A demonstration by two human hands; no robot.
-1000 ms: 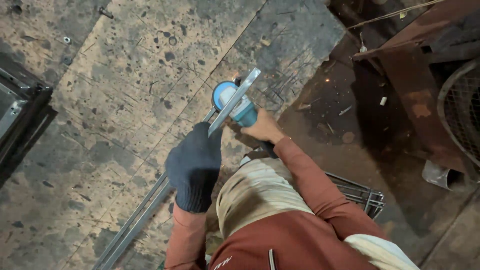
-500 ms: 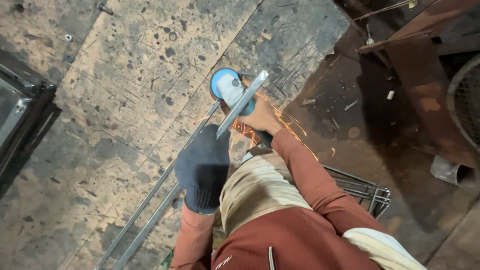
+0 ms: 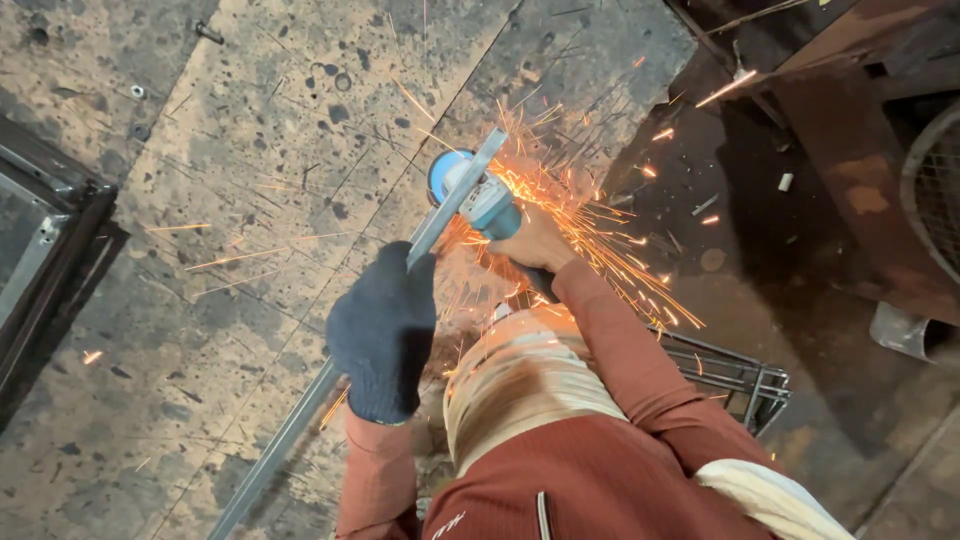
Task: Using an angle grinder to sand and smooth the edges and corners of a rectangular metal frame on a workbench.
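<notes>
My left hand [image 3: 383, 330], in a dark knit glove, grips a long grey metal bar [image 3: 447, 207] that runs from the lower left up toward the centre. My right hand [image 3: 535, 245], bare, holds a blue angle grinder [image 3: 478, 192] whose disc meets the upper end of the bar. Orange sparks [image 3: 590, 220] spray out to the right and downward from the contact point. My sleeves are rust red.
A worn, stained plywood sheet [image 3: 250, 150] covers the floor. A dark metal frame [image 3: 45, 250] lies at the left edge. A wire rack [image 3: 735, 375] sits behind my right arm. Rusty metal structures [image 3: 860, 150] stand at the upper right, with small scraps on the dark floor.
The grinder disc has come onto the bar's end and sparks now fly right; one second ago there were none. My left hand stays on the bar.
</notes>
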